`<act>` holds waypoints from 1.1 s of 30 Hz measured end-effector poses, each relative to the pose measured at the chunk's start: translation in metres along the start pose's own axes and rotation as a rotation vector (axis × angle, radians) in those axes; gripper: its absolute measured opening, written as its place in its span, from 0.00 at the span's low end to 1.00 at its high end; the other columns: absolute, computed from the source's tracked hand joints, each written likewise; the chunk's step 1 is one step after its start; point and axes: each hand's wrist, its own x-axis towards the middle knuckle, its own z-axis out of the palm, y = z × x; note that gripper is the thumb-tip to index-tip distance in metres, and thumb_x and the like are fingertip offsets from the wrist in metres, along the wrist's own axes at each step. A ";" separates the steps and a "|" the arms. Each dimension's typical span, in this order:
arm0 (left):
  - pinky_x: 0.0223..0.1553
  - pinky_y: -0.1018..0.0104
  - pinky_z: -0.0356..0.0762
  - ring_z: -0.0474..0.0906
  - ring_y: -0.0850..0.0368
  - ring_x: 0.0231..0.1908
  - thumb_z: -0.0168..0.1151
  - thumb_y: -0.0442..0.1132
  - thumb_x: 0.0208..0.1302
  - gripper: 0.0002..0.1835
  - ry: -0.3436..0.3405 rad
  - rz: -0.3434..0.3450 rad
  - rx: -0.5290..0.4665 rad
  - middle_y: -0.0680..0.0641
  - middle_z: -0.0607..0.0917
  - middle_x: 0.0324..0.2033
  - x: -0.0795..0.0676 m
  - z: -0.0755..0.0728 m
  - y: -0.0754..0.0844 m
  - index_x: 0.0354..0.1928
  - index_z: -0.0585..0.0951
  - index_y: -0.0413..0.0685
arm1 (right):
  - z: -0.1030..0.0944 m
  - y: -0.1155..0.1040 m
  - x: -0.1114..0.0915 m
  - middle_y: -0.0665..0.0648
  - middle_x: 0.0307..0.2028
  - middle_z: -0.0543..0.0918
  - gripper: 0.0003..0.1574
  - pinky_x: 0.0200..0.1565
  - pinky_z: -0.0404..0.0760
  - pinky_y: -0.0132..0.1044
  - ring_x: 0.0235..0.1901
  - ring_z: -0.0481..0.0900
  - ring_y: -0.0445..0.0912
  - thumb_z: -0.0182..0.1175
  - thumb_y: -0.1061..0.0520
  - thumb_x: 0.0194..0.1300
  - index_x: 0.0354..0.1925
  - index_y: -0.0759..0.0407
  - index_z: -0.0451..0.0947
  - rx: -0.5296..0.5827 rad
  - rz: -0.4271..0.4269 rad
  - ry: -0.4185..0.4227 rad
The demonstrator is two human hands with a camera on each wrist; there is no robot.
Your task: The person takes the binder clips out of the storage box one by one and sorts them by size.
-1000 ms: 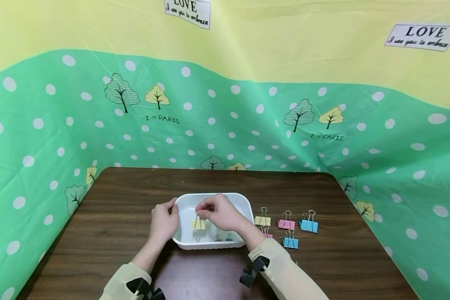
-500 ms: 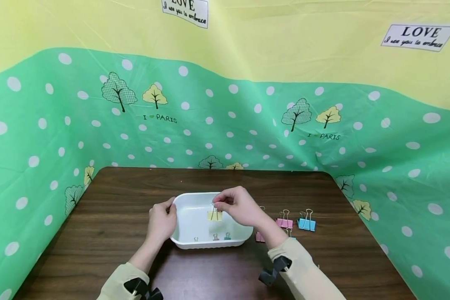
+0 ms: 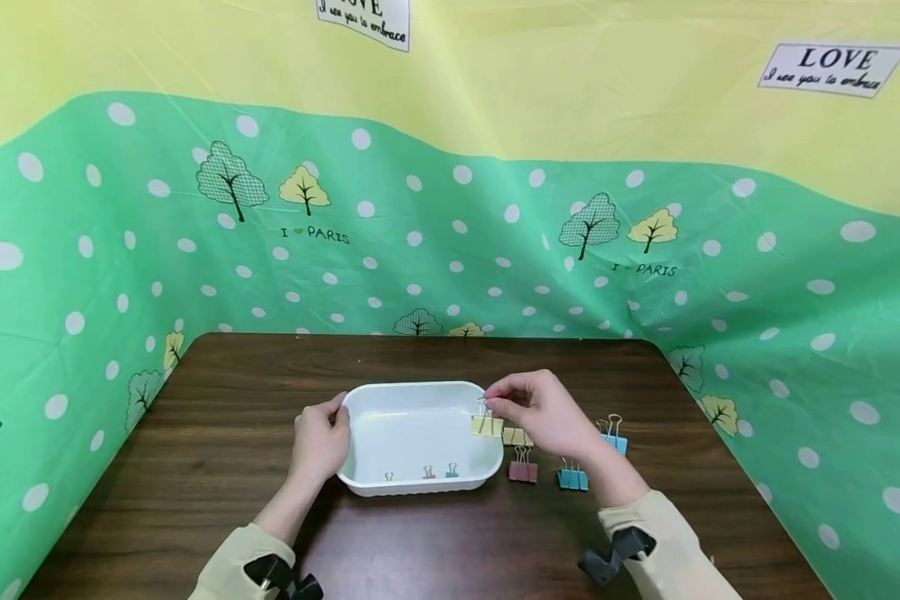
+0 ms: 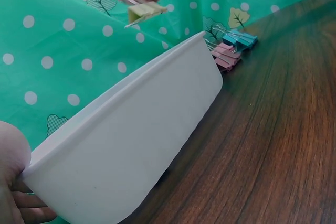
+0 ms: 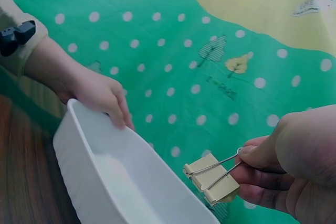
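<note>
My left hand (image 3: pixel 321 437) grips the left end of a white plastic tray (image 3: pixel 412 487), its thumb over the rim and its fingers outside. My right hand (image 3: pixel 543 417) pinches a pale yellow binder clip (image 3: pixel 487 426) by its wire handles. In the head view that clip overlaps the tray's right end; the left wrist view shows it raised above the rim. The right wrist view shows the clip's body (image 5: pixel 212 179) hanging from the thumb and fingers. Inside the tray, by its near wall, lie a small pink clip (image 3: pixel 429 472), a small teal clip (image 3: pixel 452 471) and a third, mostly hidden.
Right of the tray stand another yellow clip (image 3: pixel 517 437), a dark pink clip (image 3: pixel 522 471), a blue clip (image 3: pixel 572 477) and a larger blue clip (image 3: pixel 615 442). A pink clip (image 4: pixel 224 57) is hidden behind my right hand in the head view. Patterned cloth (image 3: pixel 420 250) surrounds the dark wooden table (image 3: pixel 435 542).
My right hand has carried the yellow clip rightward, from over the tray's middle to its right end. The left hand keeps its grip on the tray, which stays in place.
</note>
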 end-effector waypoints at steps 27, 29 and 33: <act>0.59 0.42 0.79 0.79 0.40 0.61 0.53 0.34 0.77 0.21 -0.015 -0.005 0.007 0.31 0.84 0.57 0.000 0.002 0.002 0.64 0.81 0.31 | -0.078 0.053 -0.088 0.51 0.33 0.88 0.04 0.31 0.82 0.37 0.31 0.83 0.44 0.69 0.65 0.70 0.42 0.60 0.89 -0.146 0.060 0.156; 0.59 0.42 0.79 0.79 0.40 0.61 0.53 0.34 0.77 0.21 -0.014 -0.007 0.010 0.31 0.84 0.57 0.000 0.002 0.002 0.65 0.81 0.31 | -0.081 0.056 -0.093 0.51 0.32 0.87 0.04 0.29 0.81 0.36 0.29 0.82 0.43 0.70 0.65 0.70 0.42 0.60 0.89 -0.161 0.057 0.168; 0.59 0.42 0.79 0.80 0.40 0.61 0.53 0.34 0.77 0.20 -0.009 -0.010 0.015 0.31 0.85 0.56 0.000 0.001 0.003 0.65 0.81 0.31 | -0.086 0.066 -0.100 0.50 0.32 0.87 0.04 0.26 0.77 0.35 0.28 0.80 0.42 0.70 0.67 0.69 0.41 0.62 0.88 -0.188 0.047 0.182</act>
